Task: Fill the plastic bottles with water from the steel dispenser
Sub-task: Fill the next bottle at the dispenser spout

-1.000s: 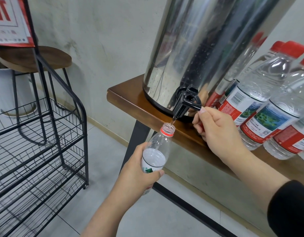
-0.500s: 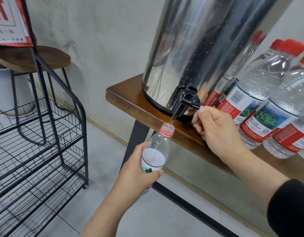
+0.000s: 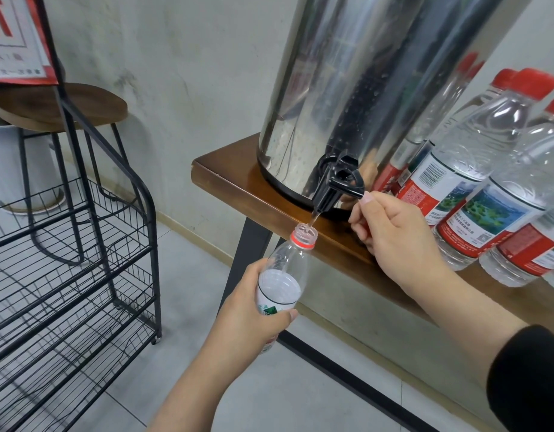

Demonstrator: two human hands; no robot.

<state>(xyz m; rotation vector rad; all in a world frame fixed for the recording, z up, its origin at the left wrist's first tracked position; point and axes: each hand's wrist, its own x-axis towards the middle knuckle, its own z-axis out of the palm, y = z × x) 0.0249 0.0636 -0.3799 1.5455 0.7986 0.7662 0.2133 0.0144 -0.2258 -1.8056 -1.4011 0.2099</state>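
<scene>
A tall steel dispenser (image 3: 363, 88) stands on a wooden table (image 3: 235, 179). Its black tap (image 3: 336, 185) hangs over the table's edge. My left hand (image 3: 247, 316) grips an uncapped plastic bottle (image 3: 283, 275) around its label, mouth right under the tap. A thin stream of water runs from the tap into the bottle's mouth. My right hand (image 3: 394, 232) has its fingers curled at the tap's lever, thumb tip touching the lever's end. The water level inside the bottle sits near the label's top.
Several capped bottles with red caps (image 3: 475, 169) stand on the table to the right of the dispenser. A black wire rack (image 3: 82, 260) stands on the floor at the left, with a wooden stool (image 3: 66, 104) behind it.
Both hands and the bottle stay in place under the tap. Water keeps flowing into the bottle.
</scene>
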